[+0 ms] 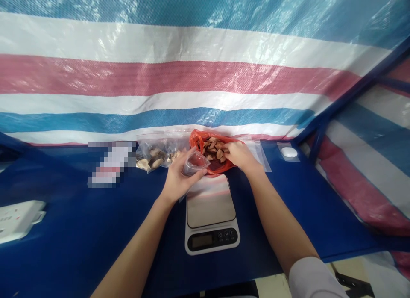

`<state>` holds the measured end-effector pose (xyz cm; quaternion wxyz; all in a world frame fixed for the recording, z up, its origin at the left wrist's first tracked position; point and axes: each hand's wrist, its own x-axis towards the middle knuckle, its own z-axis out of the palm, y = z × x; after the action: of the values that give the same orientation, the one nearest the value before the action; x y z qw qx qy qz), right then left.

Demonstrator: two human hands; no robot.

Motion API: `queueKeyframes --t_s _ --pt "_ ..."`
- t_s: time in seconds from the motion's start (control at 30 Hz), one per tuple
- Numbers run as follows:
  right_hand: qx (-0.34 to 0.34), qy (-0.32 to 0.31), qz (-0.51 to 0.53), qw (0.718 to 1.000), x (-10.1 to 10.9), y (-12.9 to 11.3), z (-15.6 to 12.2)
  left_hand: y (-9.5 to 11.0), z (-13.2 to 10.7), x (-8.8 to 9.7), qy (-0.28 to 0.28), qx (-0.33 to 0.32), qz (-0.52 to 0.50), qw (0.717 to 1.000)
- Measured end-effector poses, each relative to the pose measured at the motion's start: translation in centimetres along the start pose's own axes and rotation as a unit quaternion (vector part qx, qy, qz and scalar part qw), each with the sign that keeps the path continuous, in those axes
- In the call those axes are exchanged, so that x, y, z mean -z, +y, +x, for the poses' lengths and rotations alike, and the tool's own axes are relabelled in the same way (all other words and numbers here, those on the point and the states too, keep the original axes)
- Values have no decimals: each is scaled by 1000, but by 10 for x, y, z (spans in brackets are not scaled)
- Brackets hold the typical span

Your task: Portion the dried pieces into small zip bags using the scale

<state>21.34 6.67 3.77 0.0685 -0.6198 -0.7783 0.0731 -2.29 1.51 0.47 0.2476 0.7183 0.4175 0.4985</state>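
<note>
My left hand [179,174] is closed around a clear plastic bag [196,162], its mouth spread between thumb and fingers. To the right, a red plastic bag [199,137] stands open, full of brown dried slices [214,149] that look like bark or wood chips. My right hand [239,154] reaches over its right rim, fingertips bent in among the slices. What those fingers pinch is hidden. Just in front of both bags lies a kitchen scale [211,208] with a bare plate and a dark display.
Zip bags of pale dried pieces [151,157] lie left of the red bag. A flat clear bag [261,154] and a bagged white oval item [288,152] are at the right. A white power strip [21,221] sits on the blue table [128,229]. Striped tarpaulin [160,75] rises behind.
</note>
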Motion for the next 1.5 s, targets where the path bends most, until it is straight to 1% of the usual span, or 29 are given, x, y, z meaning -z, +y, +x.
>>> queueKeyframes --t_s 0.2,0.3,0.47,0.63,0.73,0.93,1.1,1.2,1.33,1.4,1.5 --pt "-8 -2 -3 1000 2 -1 -1 1 0 1 0 4 7 1000" --pt "4 5 10 1000 2 2 -1 1 0 0 -1 0 4 1000" --pt "41 25 93 995 2 11 -1 1 0 0 0 9 2 1000" --pt "48 41 159 985 5 19 -4 1 1 0 5 -5 -1 1000" --pt "52 34 195 979 7 21 -5 0 1 -1 5 -4 6 1000" --pt "61 36 307 949 7 21 -5 2 4 0 5 -4 13 1000" --pt "102 47 412 904 11 23 -6 5 7 -1 2 -6 24 1000" --pt "126 45 460 878 19 17 -11 5 9 -3 -5 -11 24 1000" --pt "142 -3 505 852 31 0 -21 4 9 -4 -17 -22 22 999" --pt "168 -9 489 856 36 -11 -25 5 8 -4 -18 -30 19 999" --pt "208 3 427 880 43 -26 -29 7 6 -3 -24 -37 8 999"
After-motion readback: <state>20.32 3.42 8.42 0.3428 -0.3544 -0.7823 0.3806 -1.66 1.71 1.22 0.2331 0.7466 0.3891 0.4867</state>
